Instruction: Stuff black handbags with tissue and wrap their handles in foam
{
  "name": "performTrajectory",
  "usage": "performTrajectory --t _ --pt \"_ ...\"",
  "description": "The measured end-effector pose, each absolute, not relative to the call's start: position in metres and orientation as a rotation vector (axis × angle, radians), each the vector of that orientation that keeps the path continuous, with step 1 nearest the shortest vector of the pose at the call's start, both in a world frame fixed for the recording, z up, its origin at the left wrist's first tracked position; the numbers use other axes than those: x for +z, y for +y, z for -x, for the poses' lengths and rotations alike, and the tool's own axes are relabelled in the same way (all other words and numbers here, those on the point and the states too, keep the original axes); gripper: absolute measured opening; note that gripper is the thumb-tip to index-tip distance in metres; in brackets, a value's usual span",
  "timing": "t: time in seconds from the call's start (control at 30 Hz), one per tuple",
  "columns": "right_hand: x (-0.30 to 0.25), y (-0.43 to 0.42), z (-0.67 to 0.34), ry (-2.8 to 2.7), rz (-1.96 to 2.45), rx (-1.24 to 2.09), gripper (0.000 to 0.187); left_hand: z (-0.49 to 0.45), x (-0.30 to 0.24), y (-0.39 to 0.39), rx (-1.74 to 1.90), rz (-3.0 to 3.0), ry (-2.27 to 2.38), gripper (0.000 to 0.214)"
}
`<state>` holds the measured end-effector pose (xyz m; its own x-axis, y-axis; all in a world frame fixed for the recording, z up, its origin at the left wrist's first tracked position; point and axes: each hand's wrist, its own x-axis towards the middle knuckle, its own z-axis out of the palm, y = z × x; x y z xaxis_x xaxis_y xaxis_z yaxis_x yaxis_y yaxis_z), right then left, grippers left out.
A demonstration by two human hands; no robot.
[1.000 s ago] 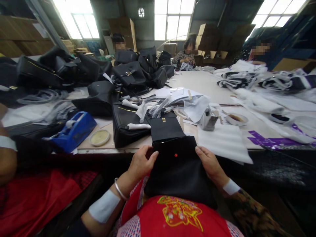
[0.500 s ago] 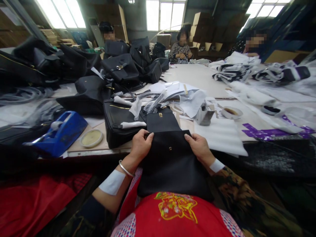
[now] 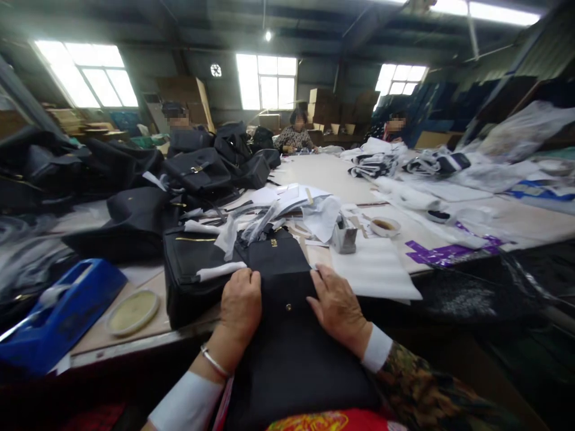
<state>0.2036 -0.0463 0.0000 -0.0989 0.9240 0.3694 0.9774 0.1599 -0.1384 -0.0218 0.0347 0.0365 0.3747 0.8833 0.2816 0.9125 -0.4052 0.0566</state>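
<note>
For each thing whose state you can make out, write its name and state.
Black piece: spread out
Left grip: closed on the piece's left edge
Right grip: at the right edge, closure unclear
Metal snap: exposed
Blue tape dispenser: upright, loaded
White sheet: laid flat
Purple strip: crumpled
Ceiling light: lit

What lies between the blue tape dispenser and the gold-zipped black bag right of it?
In the head view, a round yellowish dish or lid on the tabletop, with white paper behind.

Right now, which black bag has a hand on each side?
The bag against the red apron, its round snap between left hand and right hand; the other bags are on the table.
</note>
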Motion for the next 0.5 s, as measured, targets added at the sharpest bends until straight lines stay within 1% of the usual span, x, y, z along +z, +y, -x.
performTrajectory --t 0.1,0.17,0.23,0.3,0.43,0.5 --pt "-0.004 -0.047 -0.203 -2.286 1.625 -0.039 0.058 0.007 0.030 0.019 -0.423 2.844 -1.229 0.042" --pt "-0.002 -0.041 -0.208 -2.283 1.566 0.092 0.051 0.000 0.019 0.013 -0.329 3.027 -1.082 0.055" --pt "0.010 -0.029 -0.221 -2.185 1.503 0.205 0.035 -0.003 0.010 0.011 -0.258 3.086 -1.096 0.068" --pt "0.028 -0.013 -0.240 -2.028 1.473 0.203 0.026 -0.003 0.006 0.011 -0.236 3.086 -1.160 0.071" --pt "0.069 0.038 -0.289 -1.720 1.638 0.046 0.023 -0.003 0.008 0.011 -0.216 3.095 -1.177 0.070" --pt "0.084 0.070 -0.314 -1.560 1.776 0.050 0.029 -0.003 0.009 0.011 -0.196 3.086 -1.174 0.073"
